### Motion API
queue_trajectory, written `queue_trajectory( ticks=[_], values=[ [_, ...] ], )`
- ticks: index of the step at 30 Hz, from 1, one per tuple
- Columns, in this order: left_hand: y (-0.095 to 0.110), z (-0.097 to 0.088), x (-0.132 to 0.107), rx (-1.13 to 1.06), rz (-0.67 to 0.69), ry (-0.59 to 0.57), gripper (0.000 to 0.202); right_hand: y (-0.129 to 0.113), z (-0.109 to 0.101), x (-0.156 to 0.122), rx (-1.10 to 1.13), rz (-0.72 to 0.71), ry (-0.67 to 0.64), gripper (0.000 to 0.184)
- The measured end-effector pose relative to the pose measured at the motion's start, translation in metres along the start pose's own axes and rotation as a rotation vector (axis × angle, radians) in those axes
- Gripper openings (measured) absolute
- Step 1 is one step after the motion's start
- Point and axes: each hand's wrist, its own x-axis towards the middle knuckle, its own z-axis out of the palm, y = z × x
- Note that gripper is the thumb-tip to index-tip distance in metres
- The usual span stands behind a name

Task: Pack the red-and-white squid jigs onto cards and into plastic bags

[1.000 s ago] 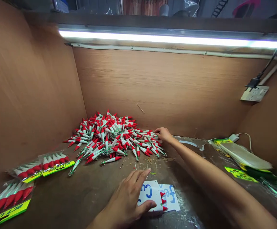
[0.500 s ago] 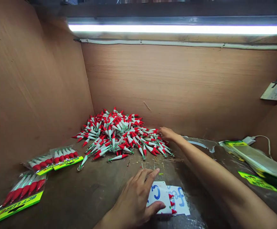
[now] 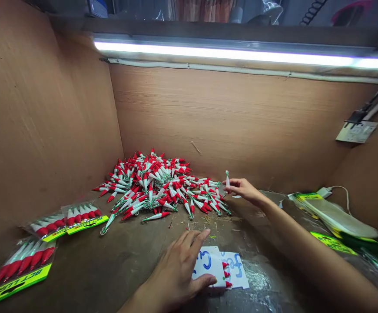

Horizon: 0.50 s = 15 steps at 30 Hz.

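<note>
A big heap of red-and-white fishing lures (image 3: 156, 187) lies against the back wall of the wooden booth. My right hand (image 3: 243, 189) is just right of the heap, lifted a little, pinching one lure (image 3: 227, 178) that points up. My left hand (image 3: 179, 269) rests near the front of the table, fingers and thumb holding a white card with blue lettering (image 3: 208, 265). Red lure tips (image 3: 224, 274) poke out between that card and a second card (image 3: 236, 269) beside it.
Sealed packets of lures with yellow-green labels (image 3: 68, 219) (image 3: 19, 265) lie at the left. A stack of clear bags and green labels (image 3: 335, 217) sits at the right, with a wall socket (image 3: 356, 130) above. A bright tube light (image 3: 241, 54) runs overhead.
My right hand has drawn back from the heap's edge and lifted, now pinching a single lure. The left hand stays on the card.
</note>
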Motion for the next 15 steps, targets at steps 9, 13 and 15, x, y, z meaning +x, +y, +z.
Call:
queue_trajectory(
  ticks=[9,13,15],
  values=[
    [0.000,-0.005,0.001,-0.015,0.016,-0.051,0.106,-0.026,0.017,-0.106,0.602,0.146,-0.187,0.055],
    [0.002,-0.008,0.001,0.015,0.000,-0.090,0.094,-0.035,0.023,-0.138,0.186,0.116,-0.247,0.027],
    [0.003,-0.010,0.002,0.023,0.006,-0.099,0.089,-0.037,0.024,-0.151,-0.122,0.093,-0.223,0.011]
  ],
)
